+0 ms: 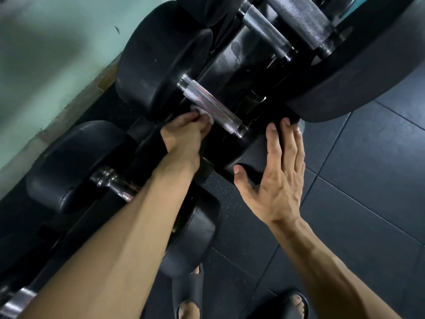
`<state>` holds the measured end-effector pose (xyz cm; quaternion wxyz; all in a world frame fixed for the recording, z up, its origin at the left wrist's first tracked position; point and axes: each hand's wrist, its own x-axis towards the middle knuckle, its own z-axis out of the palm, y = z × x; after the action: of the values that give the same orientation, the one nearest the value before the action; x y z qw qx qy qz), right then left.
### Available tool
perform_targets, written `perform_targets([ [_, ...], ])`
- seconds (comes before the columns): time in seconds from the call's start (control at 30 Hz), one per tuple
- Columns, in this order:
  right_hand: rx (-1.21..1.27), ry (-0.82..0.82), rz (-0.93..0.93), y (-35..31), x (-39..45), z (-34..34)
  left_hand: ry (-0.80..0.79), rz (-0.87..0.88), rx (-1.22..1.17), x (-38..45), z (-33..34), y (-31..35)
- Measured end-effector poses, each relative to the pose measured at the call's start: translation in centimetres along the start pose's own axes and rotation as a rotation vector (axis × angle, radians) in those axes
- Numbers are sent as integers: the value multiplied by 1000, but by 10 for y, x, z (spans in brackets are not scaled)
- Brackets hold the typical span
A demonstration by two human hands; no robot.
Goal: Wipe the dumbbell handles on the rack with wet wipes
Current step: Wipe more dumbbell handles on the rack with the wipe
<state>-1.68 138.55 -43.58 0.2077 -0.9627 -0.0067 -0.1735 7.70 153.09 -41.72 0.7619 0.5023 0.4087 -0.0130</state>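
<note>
Forearms reach down to the rack (232, 72). Left hand (184, 132) pinches the wet wipe (202, 112) beside the knurled handle (212, 104); right hand (279, 166) lies flat, fingers straight, steadying that dumbbell's near head (248, 150). Wiping seems underway; next, probably stroke along the bar's length.

No text, label, brand, number or sign can be read anywhere in this view. The black dumbbell heads (161, 72) show plain, unmarked faces, the knurled chrome handle (212, 107) bears only its crosshatch pattern, and the dark floor tiles (368, 169) are blank.
</note>
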Motion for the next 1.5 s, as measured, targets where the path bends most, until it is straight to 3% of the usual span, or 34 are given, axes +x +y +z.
perform_targets([
  [0.13, 5, 8, -7, -1, 1, 0, -92, -40, 83, -19, 1, -14],
  [0.3, 20, 10, -8, 0, 0, 1, 5, 102, -69, -4, 3, 8],
  [0.5, 16, 17, -4, -1, 1, 0, -88, 65, 153, -15, 3, -22],
  [0.73, 27, 9, 2, 0, 1, 2, 114, 166, -100, 13, 5, 10],
  [0.9, 24, 8, -8, -2, 2, 1, 69, 135, 53, -3, 6, -12],
  [1.13, 26, -6, -10, 1, 2, 0, 268, 121, -136, 4, 20, 18],
  [1.3, 33, 1, -5, 1, 1, 1, 158, 94, 83, -11, 15, -2],
  [1.43, 31, -7, -13, 3, 1, 0, 313, 157, -55, 1, 25, 15],
  [1.5, 36, -15, -18, 4, 1, 1, 334, 212, -5, 5, 23, 12],
])
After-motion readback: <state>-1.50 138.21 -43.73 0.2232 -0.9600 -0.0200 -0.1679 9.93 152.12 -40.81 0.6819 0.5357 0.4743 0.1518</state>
